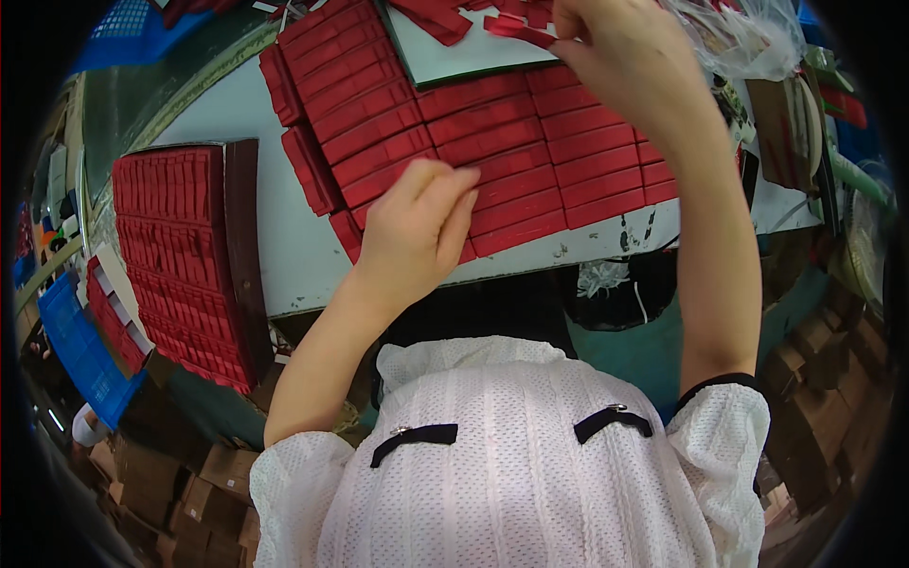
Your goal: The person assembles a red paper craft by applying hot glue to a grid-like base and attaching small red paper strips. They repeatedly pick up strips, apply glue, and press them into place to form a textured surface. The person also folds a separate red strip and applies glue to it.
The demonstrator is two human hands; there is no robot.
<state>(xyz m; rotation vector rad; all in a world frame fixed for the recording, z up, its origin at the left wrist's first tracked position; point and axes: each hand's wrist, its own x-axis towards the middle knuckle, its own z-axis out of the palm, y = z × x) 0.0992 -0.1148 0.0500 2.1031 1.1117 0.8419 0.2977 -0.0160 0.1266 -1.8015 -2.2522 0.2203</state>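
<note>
Rows of small flat red boxes (502, 156), with what look like ribbon bands across them, lie side by side on the white table. My left hand (417, 222) is over the near-left part of these rows, its fingertips pinched together; whatever they hold, if anything, is too small to make out. At the far side, my right hand (625, 71) pinches the end of a red ribbon piece (521, 32). That ribbon hangs above a pale green-edged board (464, 57), where more red ribbon pieces (431, 17) are heaped. The upper edge of the picture cuts off part of my right fingers.
A dark red tray (248, 256) packed with red pieces stands at the left of the table (275, 213). Beyond it is a blue crate (85, 350). Clear plastic bags (748, 38) lie at the far right. Cardboard boxes (824, 388) are stacked on the floor.
</note>
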